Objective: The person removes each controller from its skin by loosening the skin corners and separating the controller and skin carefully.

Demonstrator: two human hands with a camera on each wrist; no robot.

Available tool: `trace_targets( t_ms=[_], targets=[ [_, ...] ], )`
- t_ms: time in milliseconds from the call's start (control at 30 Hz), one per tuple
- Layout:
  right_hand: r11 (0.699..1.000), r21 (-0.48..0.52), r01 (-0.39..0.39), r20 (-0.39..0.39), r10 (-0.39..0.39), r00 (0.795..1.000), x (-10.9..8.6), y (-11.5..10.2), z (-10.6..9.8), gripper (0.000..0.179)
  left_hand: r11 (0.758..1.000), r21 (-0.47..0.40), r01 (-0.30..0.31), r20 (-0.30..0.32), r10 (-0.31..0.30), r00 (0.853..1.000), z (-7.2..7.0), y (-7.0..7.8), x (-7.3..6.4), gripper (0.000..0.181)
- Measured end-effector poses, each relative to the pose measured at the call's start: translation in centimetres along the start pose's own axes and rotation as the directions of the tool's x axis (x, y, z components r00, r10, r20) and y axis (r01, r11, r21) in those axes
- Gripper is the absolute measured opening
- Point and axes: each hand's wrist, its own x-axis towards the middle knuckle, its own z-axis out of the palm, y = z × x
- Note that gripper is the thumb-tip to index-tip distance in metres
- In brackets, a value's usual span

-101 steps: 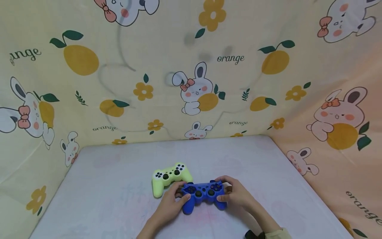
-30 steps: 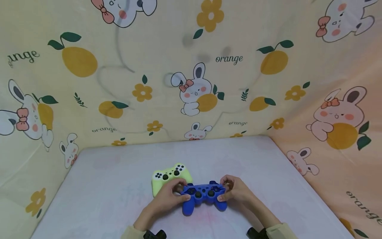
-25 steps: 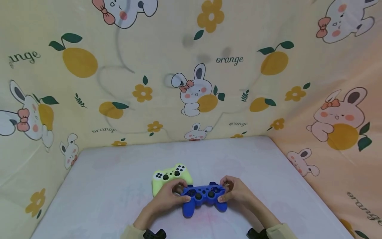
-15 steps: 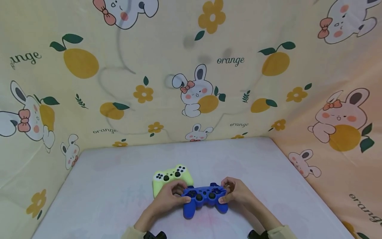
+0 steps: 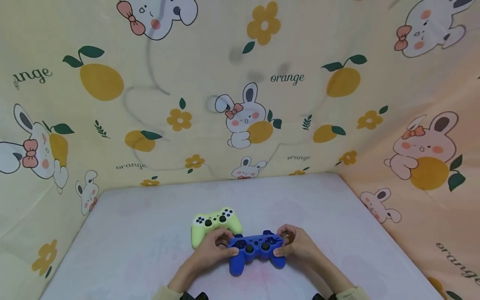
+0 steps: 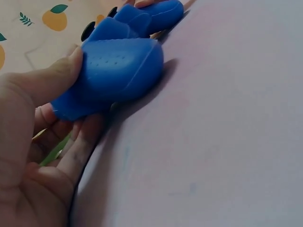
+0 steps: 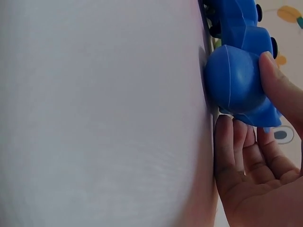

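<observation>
A blue game controller with black thumbsticks is held low at the table's front middle. My left hand grips its left side, thumb on the front of the grip. On the other side my right hand pinches it between thumb and curled fingers. In the left wrist view, the blue controller shows its rounded handle just over the white surface, the thumb pressing on it. The right wrist view shows the other handle of the controller against the surface. Behind the left hand lies a lime-green controller, partly covered by that hand.
The white table top stretches around the controllers. A cream cloth printed with rabbits and oranges rises behind and at both sides. Black wrist straps show at the lower edge, beside pale sleeves.
Since the earliest frame, both hands have shifted slightly around the blue controller, and the left hand now covers part of the green one. In the last second hardly anything has moved.
</observation>
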Motion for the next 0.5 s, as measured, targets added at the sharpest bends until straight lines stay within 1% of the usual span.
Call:
trace_targets(
  t_ms=[167, 300, 400, 500],
  targets=[
    [1.0, -0.008, 0.001, -0.023, -0.001, 1.0, -0.1, -0.2, 0.1, 0.053, 0.999, 0.033, -0.015, -0.046, 0.017, 0.999, 0.3, -1.0, -0.1, 0.026],
    [1.0, 0.0, -0.023, -0.031, 0.023, 0.999, -0.3, -0.3, 0.3, 0.052, 0.996, 0.081, -0.042, -0.086, 0.049, 0.995, 0.5, -1.7, -0.4, 0.022],
    [0.999, -0.01, -0.035, -0.04, 0.034, 0.999, -0.4, -0.2, 0.4, 0.051, 0.994, 0.098, -0.044, -0.116, 0.056, 0.992, 0.8, -1.7, -0.7, 0.022],
    [0.999, -0.026, -0.034, -0.041, 0.033, 0.999, -0.4, -0.2, 0.4, 0.05, 0.996, 0.081, -0.038, -0.14, 0.049, 0.989, 1.0, -1.6, -1.0, 0.023]
  ],
)
